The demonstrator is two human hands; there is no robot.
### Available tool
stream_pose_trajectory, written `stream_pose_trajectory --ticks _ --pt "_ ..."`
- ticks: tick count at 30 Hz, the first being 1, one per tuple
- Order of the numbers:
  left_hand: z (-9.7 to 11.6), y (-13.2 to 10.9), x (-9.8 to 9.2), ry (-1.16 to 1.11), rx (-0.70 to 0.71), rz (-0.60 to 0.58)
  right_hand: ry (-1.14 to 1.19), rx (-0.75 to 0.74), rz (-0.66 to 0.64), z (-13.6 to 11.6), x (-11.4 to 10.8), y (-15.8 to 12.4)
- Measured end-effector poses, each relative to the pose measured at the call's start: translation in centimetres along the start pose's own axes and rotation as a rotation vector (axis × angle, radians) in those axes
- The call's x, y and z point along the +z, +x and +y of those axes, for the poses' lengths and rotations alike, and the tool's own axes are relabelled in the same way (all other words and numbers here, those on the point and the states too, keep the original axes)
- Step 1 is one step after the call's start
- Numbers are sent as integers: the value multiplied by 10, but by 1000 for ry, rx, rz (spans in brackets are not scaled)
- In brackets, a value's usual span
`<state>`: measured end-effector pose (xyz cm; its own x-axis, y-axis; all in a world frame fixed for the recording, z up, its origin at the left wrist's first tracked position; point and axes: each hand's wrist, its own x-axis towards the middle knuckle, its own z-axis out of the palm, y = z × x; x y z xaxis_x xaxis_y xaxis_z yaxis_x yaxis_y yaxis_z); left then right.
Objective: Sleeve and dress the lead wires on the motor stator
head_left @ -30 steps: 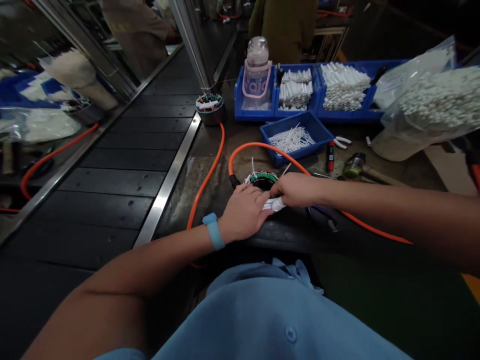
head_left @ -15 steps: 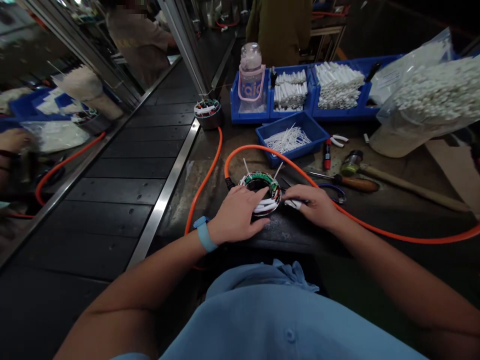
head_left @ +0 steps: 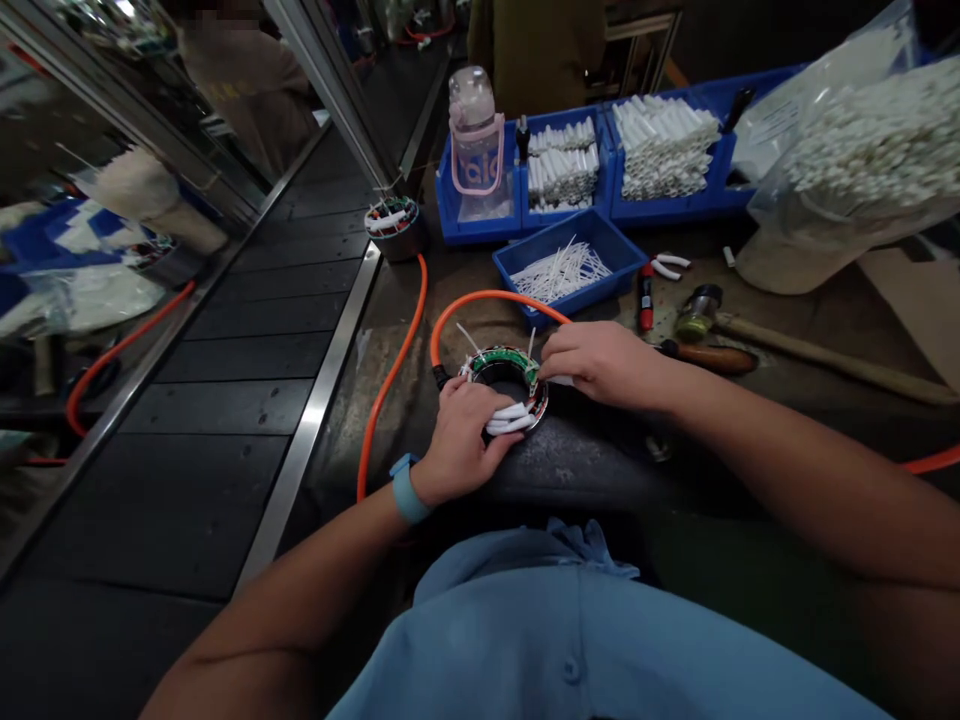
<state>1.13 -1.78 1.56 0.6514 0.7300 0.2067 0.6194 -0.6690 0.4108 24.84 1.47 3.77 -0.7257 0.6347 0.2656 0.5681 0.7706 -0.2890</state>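
While left hand point(head_left: 463, 432) holds ring point(head_left: 496, 357), right hand point(head_left: 602, 364) advanced.

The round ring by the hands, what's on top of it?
On the ring: a green band along the far side, white tubes on the near side, two thin white strips sticking up. The left hand covers its near-left part; what's under there can't be seen.

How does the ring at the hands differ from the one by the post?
The near ring has the left hand on it; no hand touches the far ring. The near ring's orange cable arches toward the right hand; the far ring's cable runs toward the left forearm. Both carry white tubes.
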Motion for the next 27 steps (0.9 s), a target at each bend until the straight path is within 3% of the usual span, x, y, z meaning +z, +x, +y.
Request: stream_pose_trajectory --ticks 4,7,12,17,20,27 --pt "1 0 0 -27 -9 20 -248 -80 -142 -11 -9 8" --pt "1 0 2 -43 -9 34 -284 -101 -151 -23 -7 10" --pt "2 1 -3 -72 -28 32 -268 -16 -138 -29 0 3" --pt "2 9 -27 -175 -67 -196 -34 86 58 -18 8 -12" --pt "2 19 -36 -217 -132 -294 138 60 149 -12 18 -24" --pt "11 36 -43 -292 -278 -400 23 10 356 -19 53 -46"
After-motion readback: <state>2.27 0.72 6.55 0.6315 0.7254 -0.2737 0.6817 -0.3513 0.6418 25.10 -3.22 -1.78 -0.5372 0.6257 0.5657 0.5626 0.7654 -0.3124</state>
